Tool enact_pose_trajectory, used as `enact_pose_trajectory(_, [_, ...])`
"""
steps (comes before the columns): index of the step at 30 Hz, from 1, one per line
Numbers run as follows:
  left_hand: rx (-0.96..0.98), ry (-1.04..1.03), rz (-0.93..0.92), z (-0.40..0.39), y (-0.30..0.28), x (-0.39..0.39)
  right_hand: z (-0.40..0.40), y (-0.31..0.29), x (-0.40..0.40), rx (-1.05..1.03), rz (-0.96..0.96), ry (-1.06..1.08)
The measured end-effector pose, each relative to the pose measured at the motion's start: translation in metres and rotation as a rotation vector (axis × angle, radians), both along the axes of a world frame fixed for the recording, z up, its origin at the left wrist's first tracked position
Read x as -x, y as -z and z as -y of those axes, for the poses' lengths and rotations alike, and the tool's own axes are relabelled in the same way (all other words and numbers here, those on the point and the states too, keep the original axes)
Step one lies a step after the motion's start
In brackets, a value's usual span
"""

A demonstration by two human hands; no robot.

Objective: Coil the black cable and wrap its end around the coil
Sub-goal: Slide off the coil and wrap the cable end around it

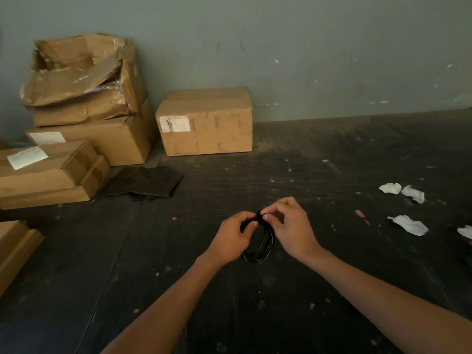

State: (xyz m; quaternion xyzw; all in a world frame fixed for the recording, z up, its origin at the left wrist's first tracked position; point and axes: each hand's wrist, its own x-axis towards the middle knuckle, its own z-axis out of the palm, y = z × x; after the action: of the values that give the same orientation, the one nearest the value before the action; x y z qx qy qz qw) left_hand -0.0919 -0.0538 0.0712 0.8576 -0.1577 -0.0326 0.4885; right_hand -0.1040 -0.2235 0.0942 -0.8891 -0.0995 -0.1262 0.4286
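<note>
The black cable hangs as a small coil of several loops between my two hands, above the dark table. My left hand pinches the top left of the coil. My right hand grips the top of the coil with thumb and fingers, where the strands bunch together. The cable's end is hidden among my fingertips. The lower part of the coil dangles free below my hands.
Cardboard boxes are stacked at the back left, with one closed box near the wall. A black plastic sheet lies in front of them. Crumpled white paper scraps lie at the right. More boxes sit at the left edge.
</note>
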Motion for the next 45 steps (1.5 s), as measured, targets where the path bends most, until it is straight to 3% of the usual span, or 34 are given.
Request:
enact_pose_trajectory(7, [-0.01, -0.013, 0.033, 0.004, -0.005, 0.001, 0.002, 0.002, -0.006, -0.091, -0.052, -0.016])
enact_pose_trajectory(10, [0.086, -0.057, 0.052, 0.005, -0.003, 0.004, 0.001, 0.001, -0.009, -0.117, -0.058, 0.006])
enact_pose_trajectory(18, [0.046, -0.057, 0.244, 0.004, -0.001, 0.005, 0.002, -0.004, -0.009, -0.128, -0.1, -0.045])
enact_pose_trajectory(45, [0.067, -0.013, 0.105, 0.008, 0.006, 0.004, 0.004, 0.004, -0.009, -0.282, -0.401, 0.034])
